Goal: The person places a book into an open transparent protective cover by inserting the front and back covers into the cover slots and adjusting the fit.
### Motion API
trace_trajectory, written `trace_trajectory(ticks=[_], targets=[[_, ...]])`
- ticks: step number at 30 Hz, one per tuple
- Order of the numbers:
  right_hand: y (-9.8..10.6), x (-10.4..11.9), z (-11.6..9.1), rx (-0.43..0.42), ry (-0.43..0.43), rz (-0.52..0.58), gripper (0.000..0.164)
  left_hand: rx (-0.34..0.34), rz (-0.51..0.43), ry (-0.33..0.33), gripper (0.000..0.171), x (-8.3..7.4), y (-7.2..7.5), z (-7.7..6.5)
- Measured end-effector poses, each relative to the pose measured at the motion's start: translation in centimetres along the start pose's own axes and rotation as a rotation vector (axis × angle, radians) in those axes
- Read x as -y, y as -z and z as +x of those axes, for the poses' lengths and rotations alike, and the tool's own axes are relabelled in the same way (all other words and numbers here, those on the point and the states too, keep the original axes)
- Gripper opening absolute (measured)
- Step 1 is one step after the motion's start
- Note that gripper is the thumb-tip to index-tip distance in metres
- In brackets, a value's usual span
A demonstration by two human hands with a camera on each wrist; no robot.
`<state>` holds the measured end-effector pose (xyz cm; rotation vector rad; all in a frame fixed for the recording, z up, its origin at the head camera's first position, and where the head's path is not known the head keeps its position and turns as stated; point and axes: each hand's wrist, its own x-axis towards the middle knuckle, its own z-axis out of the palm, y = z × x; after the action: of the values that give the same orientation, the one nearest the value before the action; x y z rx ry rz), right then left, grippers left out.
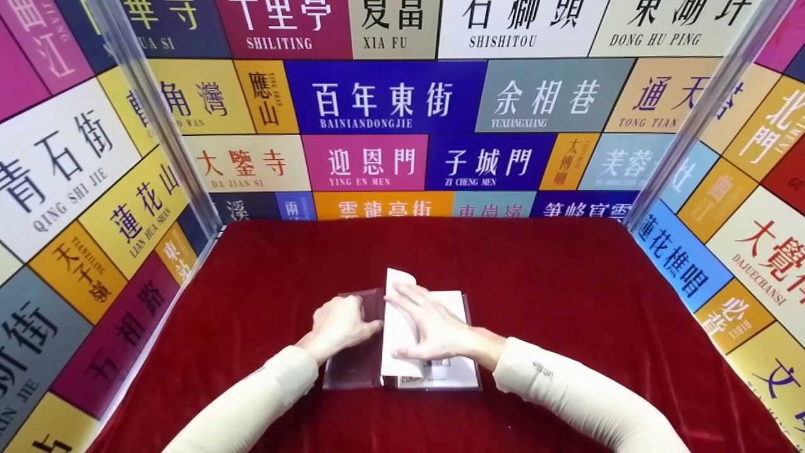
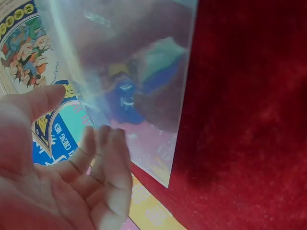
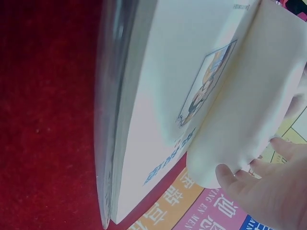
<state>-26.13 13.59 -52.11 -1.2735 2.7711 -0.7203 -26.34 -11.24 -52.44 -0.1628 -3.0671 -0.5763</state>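
Note:
A book [image 1: 468, 314] with a transparent plastic jacket lies opened on a dark red cloth. One white leaf [image 1: 397, 327] stands up near its spine, bowed over. Spread fingers of my right hand [image 1: 437, 324] press against this leaf; the right wrist view shows fingertips along the edge of the leaf [image 3: 240, 96]. A title page [image 3: 177, 96] with a small picture and blue lettering lies beneath. My left hand [image 1: 339, 324] is over the dark left cover [image 1: 352, 362]. In the left wrist view its fingers are loosely bent beside the clear plastic jacket [image 2: 158, 148], with thumb and fingertips apart.
Red cloth [image 1: 553, 283] spreads around the book on all sides. Colourful panels [image 1: 387, 97] printed with place names stand behind and on both sides. Clear upright posts [image 1: 170, 126] mark the back corners.

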Motion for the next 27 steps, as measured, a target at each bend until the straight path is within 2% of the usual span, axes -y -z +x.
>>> trace_trajectory(ticks=[4,9,15,20,23,27], targets=[[-0.1,0.0,0.1,0.015,-0.004,-0.009,0.106,0.02,0.069,0.006,0.05,-0.1,-0.4,0.1],[-0.1,0.1,0.1,0.041,-0.024,-0.006,0.107,0.116,0.137,0.042,0.05,-0.2,-0.9,0.4],[-0.1,0.2,0.3,0.04,-0.035,-0.008,0.107,0.175,0.138,0.062,0.051,-0.3,-1.0,1.1],[-0.4,0.1,0.3,0.041,-0.034,-0.021,0.107,0.172,0.152,0.085,0.048,-0.5,-1.3,1.2],[-0.4,0.1,0.4,0.041,-0.023,-0.047,0.107,0.144,0.203,0.087,0.049,-0.8,-1.7,1.1],[-0.3,0.1,0.7,0.044,-0.011,-0.066,0.105,0.093,0.288,0.054,0.046,-1.3,-2.3,1.2]])
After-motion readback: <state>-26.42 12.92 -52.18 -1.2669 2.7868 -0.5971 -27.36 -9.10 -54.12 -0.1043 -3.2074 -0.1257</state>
